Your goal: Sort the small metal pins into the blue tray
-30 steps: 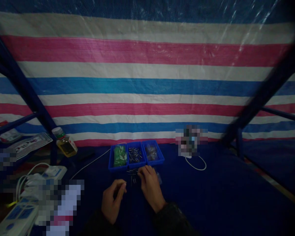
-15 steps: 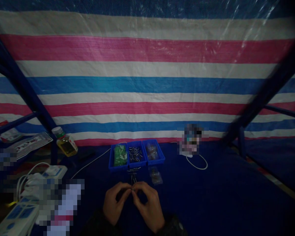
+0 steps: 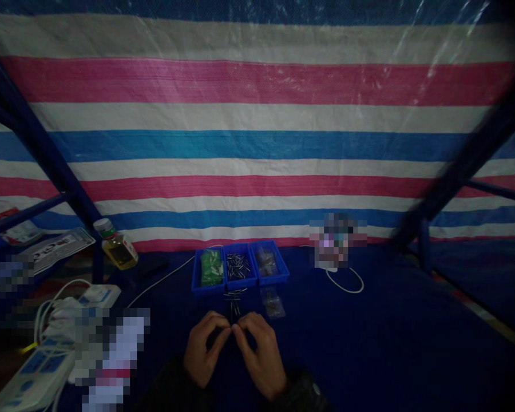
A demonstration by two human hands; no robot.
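Note:
My left hand (image 3: 203, 346) and my right hand (image 3: 260, 352) meet fingertip to fingertip low in the middle, both pinched on a tiny part that is too small and dark to name. Just beyond the fingers lie a few small metal pins (image 3: 233, 303) on the dark blue cloth. Behind them stand three joined blue trays: the left one (image 3: 209, 269) holds green pieces, the middle one (image 3: 238, 266) metal pins, the right one (image 3: 266, 264) a clear bag. A small clear bag (image 3: 273, 303) lies in front of the right tray.
A bottle of yellow liquid (image 3: 115, 245) stands at the left by a blue frame post (image 3: 95, 260). White power strips and cords (image 3: 60, 337) crowd the lower left. A white cable (image 3: 345, 280) loops at the right. A striped tarp (image 3: 257, 143) hangs behind.
My right hand drew back from the loose pins near the trays and joined my left hand; both now pinch together. The view shifted slightly.

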